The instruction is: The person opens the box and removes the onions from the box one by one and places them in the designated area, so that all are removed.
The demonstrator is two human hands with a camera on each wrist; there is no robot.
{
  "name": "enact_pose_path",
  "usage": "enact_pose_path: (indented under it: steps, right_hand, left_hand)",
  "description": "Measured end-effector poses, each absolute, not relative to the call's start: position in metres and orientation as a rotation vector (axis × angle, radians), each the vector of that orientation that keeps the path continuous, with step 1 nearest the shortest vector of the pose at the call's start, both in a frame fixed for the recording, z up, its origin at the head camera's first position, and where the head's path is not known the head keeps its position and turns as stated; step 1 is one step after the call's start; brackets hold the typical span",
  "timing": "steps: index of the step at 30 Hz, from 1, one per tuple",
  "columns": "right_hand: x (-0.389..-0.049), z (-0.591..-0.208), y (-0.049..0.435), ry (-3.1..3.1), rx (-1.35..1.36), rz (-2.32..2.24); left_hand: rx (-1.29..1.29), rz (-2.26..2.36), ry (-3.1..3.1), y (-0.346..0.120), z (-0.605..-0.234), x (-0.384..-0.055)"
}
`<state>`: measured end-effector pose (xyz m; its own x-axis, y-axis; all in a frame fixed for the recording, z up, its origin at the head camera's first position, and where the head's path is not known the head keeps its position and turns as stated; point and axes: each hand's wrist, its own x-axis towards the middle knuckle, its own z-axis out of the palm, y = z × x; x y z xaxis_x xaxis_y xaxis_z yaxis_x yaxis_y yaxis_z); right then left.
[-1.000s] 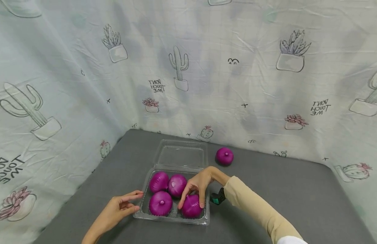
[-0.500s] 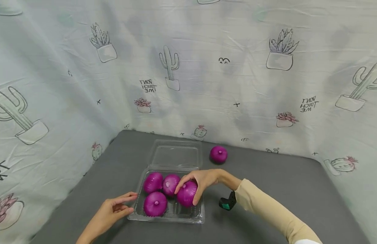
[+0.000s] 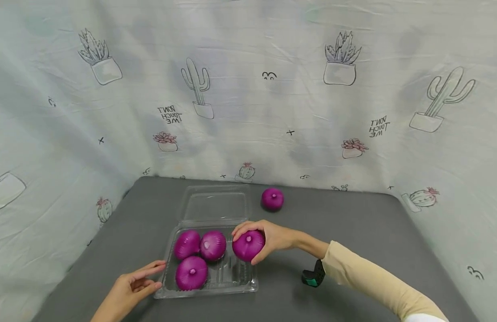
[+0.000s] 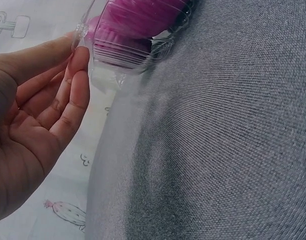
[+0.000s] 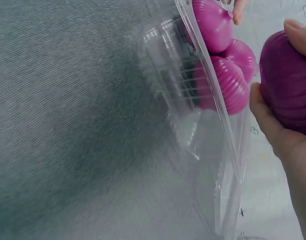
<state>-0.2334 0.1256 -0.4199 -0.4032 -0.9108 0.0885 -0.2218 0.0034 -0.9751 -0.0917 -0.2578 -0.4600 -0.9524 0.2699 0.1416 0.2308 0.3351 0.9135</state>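
Observation:
My right hand (image 3: 268, 239) grips a purple onion (image 3: 247, 247) above the right side of a clear plastic clamshell container (image 3: 208, 290). In the right wrist view, the held onion (image 5: 288, 85) is raised clear of the container's rim. Three other purple onions, one of them the front onion (image 3: 192, 273), sit in the container's left part. My left hand (image 3: 127, 288) holds the container's left edge. The left wrist view has its thumb and fingertips close together at the rim (image 4: 82, 32); the exact contact is partly hidden.
The container's lid (image 3: 216, 205) lies folded back behind it. Another purple onion (image 3: 272, 199) rests on the grey table (image 3: 345, 232), beyond the lid's right side. A cactus-print curtain (image 3: 240, 89) encloses the back and sides.
My right hand has lifted the front-right onion from its spot and carried it up and toward the container's right edge. My left hand stays at the left edge. The head view has turned rightward.

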Motion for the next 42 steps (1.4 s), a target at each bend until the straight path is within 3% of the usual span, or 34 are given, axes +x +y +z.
enact_pose_path:
  steps: [18, 28, 42]
  right_hand:
    - [-0.184, -0.444, 0.205, 1.603, -1.160, -1.602]
    - [-0.203, -0.452, 0.241, 1.727, -0.896, -1.718]
    - [-0.245, -0.458, 0.257, 1.859, -0.766, -1.790]
  left_hand:
    - [0.262, 1.654, 2.519, -0.257, -0.460, -0.091]
    - [0.286, 1.675, 2.497, -0.258, -0.462, -0.094]
    - [0.280, 1.695, 2.472, -0.258, -0.461, -0.093]
